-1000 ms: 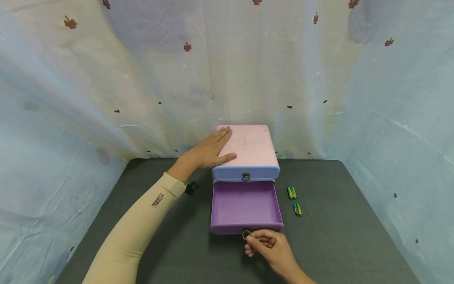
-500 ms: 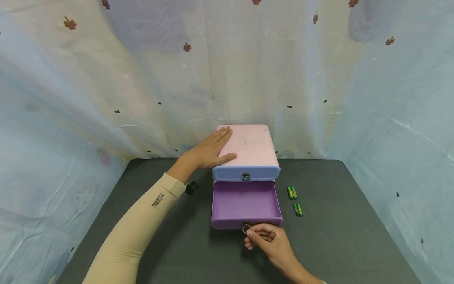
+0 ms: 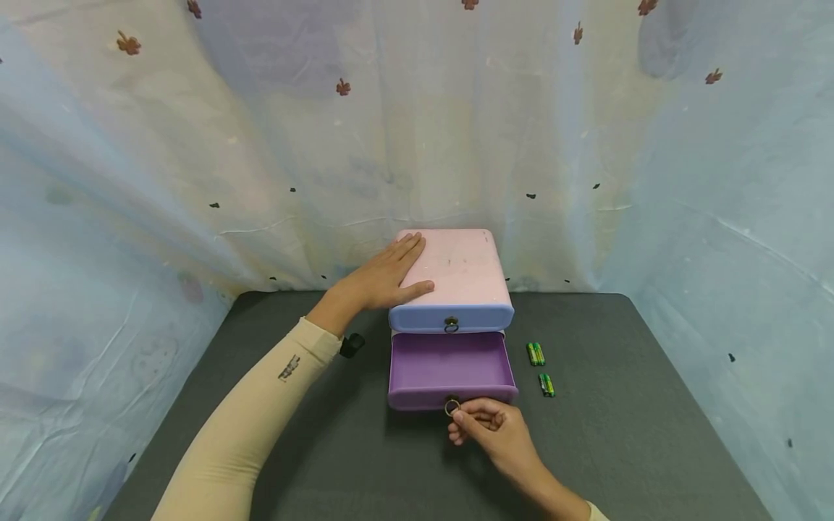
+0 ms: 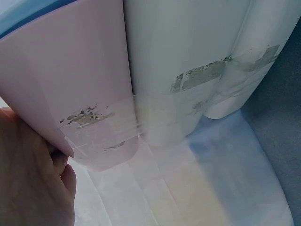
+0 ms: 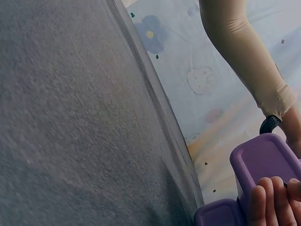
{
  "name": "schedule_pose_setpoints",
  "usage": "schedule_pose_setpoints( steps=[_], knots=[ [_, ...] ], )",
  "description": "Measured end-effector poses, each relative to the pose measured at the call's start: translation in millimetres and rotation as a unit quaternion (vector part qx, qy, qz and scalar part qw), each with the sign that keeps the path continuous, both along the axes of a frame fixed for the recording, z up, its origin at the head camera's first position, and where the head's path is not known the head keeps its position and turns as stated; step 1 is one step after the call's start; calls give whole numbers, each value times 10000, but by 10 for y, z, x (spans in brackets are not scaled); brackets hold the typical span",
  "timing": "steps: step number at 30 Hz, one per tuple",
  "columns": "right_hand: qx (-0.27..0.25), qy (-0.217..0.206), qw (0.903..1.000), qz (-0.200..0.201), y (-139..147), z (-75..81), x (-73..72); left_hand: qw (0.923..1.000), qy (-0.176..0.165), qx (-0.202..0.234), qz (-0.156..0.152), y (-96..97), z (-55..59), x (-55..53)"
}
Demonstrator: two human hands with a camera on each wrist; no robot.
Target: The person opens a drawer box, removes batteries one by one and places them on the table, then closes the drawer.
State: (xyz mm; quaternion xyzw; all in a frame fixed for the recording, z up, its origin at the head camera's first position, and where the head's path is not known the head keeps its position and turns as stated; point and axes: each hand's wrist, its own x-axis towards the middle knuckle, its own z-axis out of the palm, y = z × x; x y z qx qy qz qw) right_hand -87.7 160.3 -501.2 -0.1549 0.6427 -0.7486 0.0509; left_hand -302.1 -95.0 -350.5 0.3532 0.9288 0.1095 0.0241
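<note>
A small drawer cabinet with a pink top [image 3: 456, 264] stands at the far middle of the table. Its upper blue drawer [image 3: 417, 318] is closed, while the purple drawer [image 3: 417, 399] below is pulled partway out and shows a bare inside. My left hand [image 3: 384, 275] rests flat on the top's left side, fingers extended. With thumb and forefinger my right hand [image 3: 491, 430] pinches the ring pull [image 3: 452, 401] on the purple front. In the left wrist view, clear tape runs across the cabinet's side [image 4: 103, 70], and part of the left hand [image 4: 35, 174] shows at its edge.
Two pairs of green batteries [image 3: 536, 354] [image 3: 546, 385] lie on the dark table [image 3: 625, 434] right of the cabinet. A patterned curtain [image 3: 456, 145] hangs behind and along both sides. A second purple front [image 5: 218, 214] shows lower down in the right wrist view.
The purple drawer has slid inward a little, away from me, and my right hand has moved with it on the ring pull. My left hand has stayed in place on the top.
</note>
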Motion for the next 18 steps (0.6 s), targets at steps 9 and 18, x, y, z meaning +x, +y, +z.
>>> schedule_pose_setpoints(
  steps=[9, 18],
  knots=[
    [46, 118, 9999, -28, -12, -20, -106, 10000, -13, 17, -3, -5, -4, 4],
    [124, 79, 9998, -115, -31, -7, -198, 10000, 8, 38, -28, -13, -6, -3]
  ],
)
